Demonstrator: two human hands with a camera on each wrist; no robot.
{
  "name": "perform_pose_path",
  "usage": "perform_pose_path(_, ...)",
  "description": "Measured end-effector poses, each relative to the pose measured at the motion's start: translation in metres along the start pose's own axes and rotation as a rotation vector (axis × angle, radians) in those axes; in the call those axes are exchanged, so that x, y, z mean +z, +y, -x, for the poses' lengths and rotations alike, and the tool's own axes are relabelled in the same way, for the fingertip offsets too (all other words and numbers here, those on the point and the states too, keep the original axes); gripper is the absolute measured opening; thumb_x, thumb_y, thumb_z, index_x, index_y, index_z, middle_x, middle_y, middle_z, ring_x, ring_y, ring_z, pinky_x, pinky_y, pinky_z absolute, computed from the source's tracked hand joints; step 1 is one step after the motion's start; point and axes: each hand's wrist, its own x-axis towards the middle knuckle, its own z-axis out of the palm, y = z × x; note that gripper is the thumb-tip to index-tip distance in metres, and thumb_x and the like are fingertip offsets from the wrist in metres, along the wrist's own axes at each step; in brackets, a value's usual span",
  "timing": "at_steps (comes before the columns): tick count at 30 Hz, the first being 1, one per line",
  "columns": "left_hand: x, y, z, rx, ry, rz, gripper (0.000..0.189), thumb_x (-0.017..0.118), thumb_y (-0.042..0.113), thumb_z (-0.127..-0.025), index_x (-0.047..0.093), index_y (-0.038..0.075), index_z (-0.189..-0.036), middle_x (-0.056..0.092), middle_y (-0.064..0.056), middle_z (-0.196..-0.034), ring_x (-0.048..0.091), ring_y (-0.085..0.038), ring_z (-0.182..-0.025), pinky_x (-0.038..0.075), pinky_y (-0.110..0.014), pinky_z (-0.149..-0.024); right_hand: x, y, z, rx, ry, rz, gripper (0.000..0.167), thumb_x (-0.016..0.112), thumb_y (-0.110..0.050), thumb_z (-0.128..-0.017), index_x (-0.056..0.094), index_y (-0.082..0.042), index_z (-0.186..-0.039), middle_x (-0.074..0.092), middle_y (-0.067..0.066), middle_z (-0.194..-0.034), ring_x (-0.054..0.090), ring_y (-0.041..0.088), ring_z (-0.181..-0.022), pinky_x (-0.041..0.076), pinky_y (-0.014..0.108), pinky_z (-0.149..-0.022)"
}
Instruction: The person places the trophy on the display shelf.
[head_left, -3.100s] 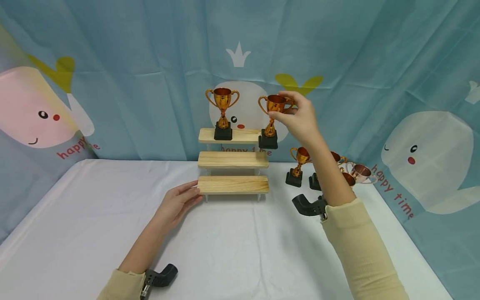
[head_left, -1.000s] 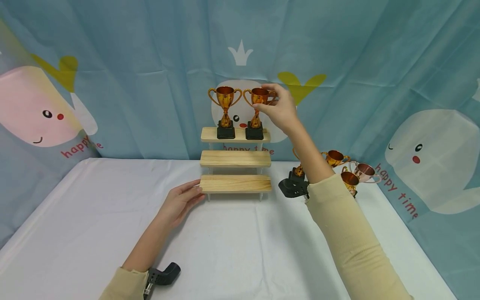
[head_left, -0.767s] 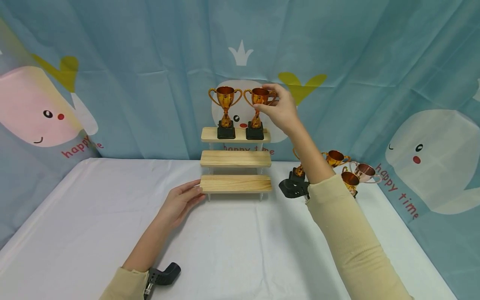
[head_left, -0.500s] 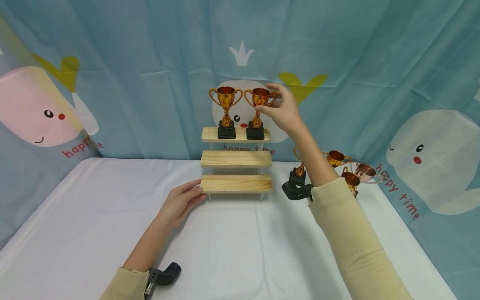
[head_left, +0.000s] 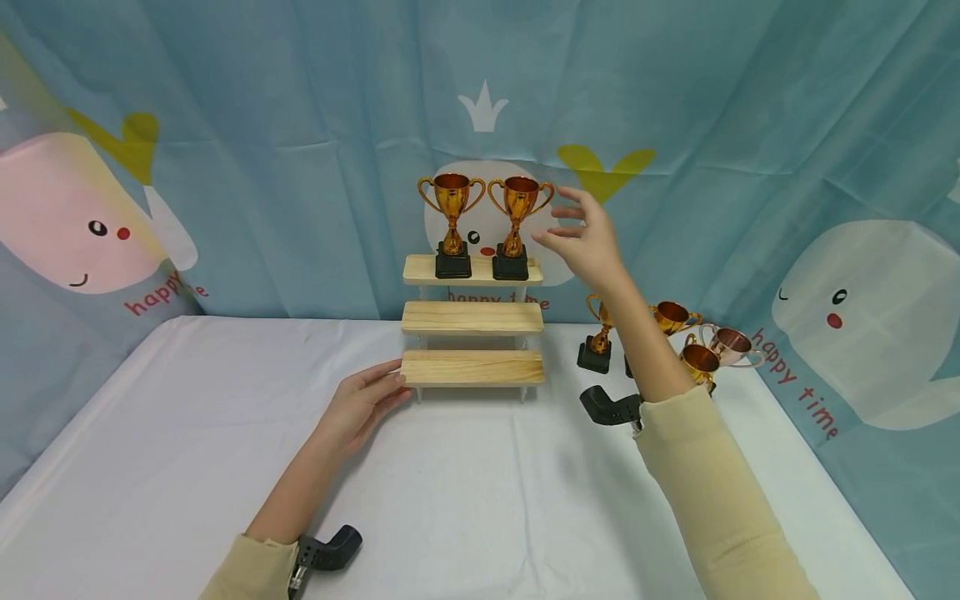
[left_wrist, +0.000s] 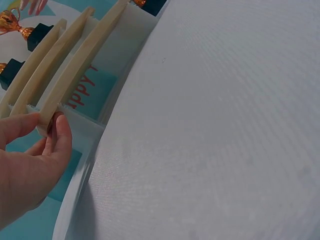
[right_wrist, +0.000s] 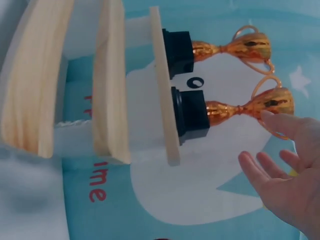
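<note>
A three-tier wooden display stand [head_left: 471, 317] stands on the white table. Two gold trophy cups with black bases are side by side on its top tier: the left trophy [head_left: 452, 198] and the right trophy [head_left: 519, 200]. My right hand [head_left: 591, 242] is just right of the right trophy, fingers spread apart and holding nothing; in the right wrist view a fingertip overlaps the cup. My left hand [head_left: 358, 408] pinches the left end of the lowest tier [left_wrist: 82, 65] between thumb and fingers. The middle and lowest tiers bear nothing.
To the stand's right, partly behind my right forearm, are several more trophies: a gold trophy [head_left: 595, 354], two other gold cups [head_left: 701, 360] and a rose-coloured cup [head_left: 730, 344]. A blue printed curtain [head_left: 315, 208] hangs behind the table.
My right hand brought the right trophy left onto the top tier, stood it beside the other, then let go and drew back to the right. My left hand keeps its hold on the stand.
</note>
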Motion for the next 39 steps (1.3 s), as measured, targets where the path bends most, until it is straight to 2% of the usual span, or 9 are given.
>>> perform_pose_path(9, 0.0, 0.001, -0.001, -0.022, 0.017, 0.001, 0.056, 0.05, 0.004, -0.111, 0.03, -0.01, -0.161, 0.036, -0.029, -0.162, 0.065, -0.002, -0.107, 0.057, -0.02, -0.101, -0.007, 0.019, 0.019, 0.008, 0.01, 0.007, 0.071, 0.073, -0.009, -0.1, 0.038, -0.005, -0.162, 0.052, 0.025, -0.15, 0.058, 0.042, -0.13, 0.054, 0.052, -0.11)
perform_pose_path(16, -0.001, 0.0, -0.001, -0.01, 0.01, 0.004, 0.055, 0.051, 0.004, -0.111, 0.03, -0.01, -0.161, 0.036, -0.03, -0.162, 0.066, -0.002, -0.107, 0.057, -0.019, -0.101, -0.012, 0.03, 0.032, 0.01, 0.059, 0.048, 0.068, 0.074, -0.01, -0.1, 0.042, -0.005, -0.16, 0.053, 0.025, -0.15, 0.056, 0.043, -0.134, 0.053, 0.054, -0.111)
perform_pose_path(22, 0.001, 0.0, 0.001, -0.001, 0.006, 0.009, 0.055, 0.052, 0.003, -0.111, 0.031, -0.012, -0.16, 0.036, -0.031, -0.16, 0.066, -0.002, -0.106, 0.058, -0.02, -0.1, -0.017, 0.039, 0.042, -0.003, 0.089, 0.066, 0.066, 0.074, -0.011, -0.1, 0.043, -0.001, -0.158, 0.054, 0.027, -0.15, 0.053, 0.047, -0.137, 0.044, 0.056, -0.12)
perform_pose_path(33, 0.0, 0.0, 0.001, 0.016, 0.003, 0.009, 0.054, 0.051, 0.002, -0.111, 0.031, -0.013, -0.159, 0.039, -0.032, -0.158, 0.067, -0.001, -0.104, 0.058, -0.019, -0.099, -0.024, 0.047, 0.06, 0.004, 0.125, 0.09, 0.068, 0.075, -0.015, -0.1, 0.043, -0.003, -0.158, 0.054, 0.023, -0.152, 0.05, 0.044, -0.14, 0.04, 0.057, -0.123)
perform_pose_path(39, 0.0, 0.0, 0.001, 0.012, 0.005, 0.009, 0.055, 0.051, 0.003, -0.111, 0.031, -0.012, -0.159, 0.039, -0.031, -0.158, 0.067, -0.001, -0.104, 0.058, -0.019, -0.099, -0.026, 0.053, 0.068, -0.019, 0.156, 0.119, 0.065, 0.075, -0.012, -0.1, 0.044, -0.002, -0.157, 0.053, 0.026, -0.152, 0.048, 0.045, -0.141, 0.039, 0.057, -0.122)
